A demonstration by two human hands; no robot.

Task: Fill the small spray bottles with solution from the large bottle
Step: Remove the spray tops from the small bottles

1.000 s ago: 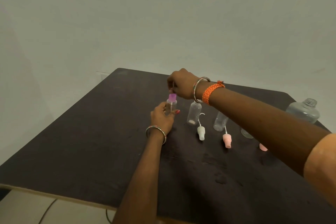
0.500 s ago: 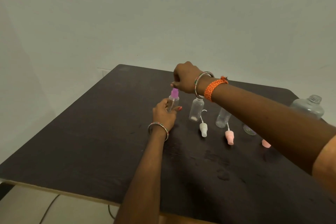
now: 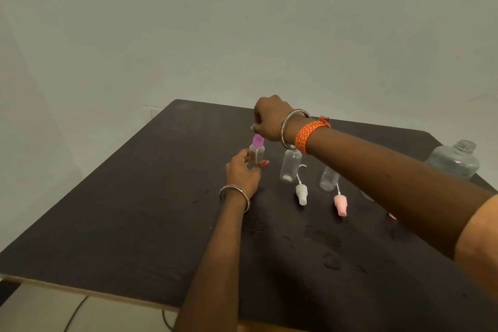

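A: Layout? Big stuff first.

B: Dark table (image 3: 134, 224). Large bottle (image 3: 455, 160) far right near the edge, uncapped, upright, well apart from both hands. Then small bottles in a row: second bottle (image 3: 290, 166) and third bottle (image 3: 329, 179) open and upright, a fourth mostly hidden behind the right forearm. White sprayer (image 3: 301, 193) and pink sprayer (image 3: 340, 204) lie on the table just in front of them.

A: Hands?

B: Left hand (image 3: 242, 172) wraps the leftmost bottle (image 3: 256, 155), fingers curled round its lower body, bottle standing on the table. Right hand (image 3: 269, 118) is above it, fingers pinched on top of the purple sprayer (image 3: 258, 140), which sits at the neck. Dip tube visible inside.

A: Step?

B: Looks like pulling that sprayer off, last one capped. Can't tell if the thread is free.

A: Advice?

B: Lift straight up until the tube clears the neck. Keep the left grip low and firm; light bottle tips easily. Lay the sprayer in front like the others.
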